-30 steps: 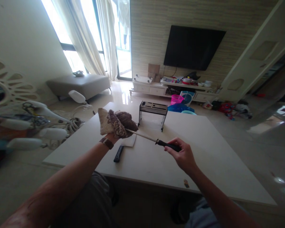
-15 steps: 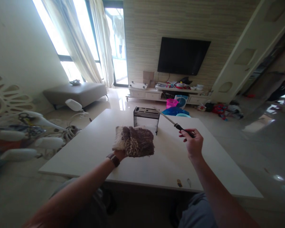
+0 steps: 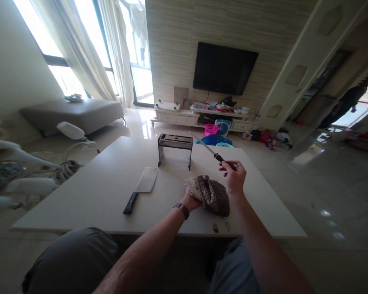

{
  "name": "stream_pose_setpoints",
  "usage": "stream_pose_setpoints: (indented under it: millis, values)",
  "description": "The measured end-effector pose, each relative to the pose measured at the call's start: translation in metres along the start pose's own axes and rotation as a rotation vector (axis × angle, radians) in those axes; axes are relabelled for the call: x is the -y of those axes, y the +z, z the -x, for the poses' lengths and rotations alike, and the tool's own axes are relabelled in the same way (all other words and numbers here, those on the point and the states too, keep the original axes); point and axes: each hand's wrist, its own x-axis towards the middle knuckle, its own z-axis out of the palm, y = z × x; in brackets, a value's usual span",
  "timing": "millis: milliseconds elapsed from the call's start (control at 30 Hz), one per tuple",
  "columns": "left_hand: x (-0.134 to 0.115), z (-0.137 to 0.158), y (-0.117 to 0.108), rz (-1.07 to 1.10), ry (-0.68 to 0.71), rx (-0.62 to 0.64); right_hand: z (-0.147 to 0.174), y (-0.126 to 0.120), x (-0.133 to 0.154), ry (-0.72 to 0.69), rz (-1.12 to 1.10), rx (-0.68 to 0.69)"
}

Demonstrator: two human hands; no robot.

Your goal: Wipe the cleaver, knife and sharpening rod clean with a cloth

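My right hand (image 3: 235,173) is closed round the black handle of a honing steel (image 3: 205,146), whose thin rod points up and to the left. In my left hand (image 3: 191,199) is a folded brown and beige towel (image 3: 213,195), held low over the right part of the white table (image 3: 88,196); most of the fingers are hidden under it. A cleaver (image 3: 145,179) with a black handle lies on the table to the left of the towel. Behind both stands a knife block (image 3: 175,142) with a dark slotted top and see-through sides.
Two small objects, one a brownish piece (image 3: 215,228), lie near the table's front edge. Past the far edge are a pink basket (image 3: 211,130) and a blue bag (image 3: 211,140). White lamp shades (image 3: 69,130) stand at the left. A person (image 3: 345,104) is at the far right.
My left hand has carried the towel right and down, closer to my right hand. The cleaver now shows on the table. The view has shifted; the honing steel stays in my right hand.
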Motion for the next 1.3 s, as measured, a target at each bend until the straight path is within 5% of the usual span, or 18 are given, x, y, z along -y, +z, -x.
stream_pose_setpoints:
  millis: [267, 633, 933, 1133, 1300]
  values:
    - [-0.062, 0.016, -0.060, -0.663, 0.108, -0.395, -0.007, -0.008, 0.004, -0.147, 0.136, 0.013]
    - [-0.182, 0.072, -0.100, -1.270, 0.375, -0.271, -0.003, 0.016, 0.034, -0.577, 0.295, -0.131]
    - [-0.225, 0.117, -0.150, -1.737, 0.343, -0.186, -0.075, 0.124, 0.085, -0.817, 0.245, 0.135]
    - [-0.225, 0.141, -0.171, -1.791, 0.242, -0.152, -0.120, 0.205, 0.093, -0.915, 0.470, 0.141]
    - [-0.222, 0.152, -0.189, -1.799, 0.171, -0.153, -0.134, 0.249, 0.089, -0.895, 0.514, 0.188]
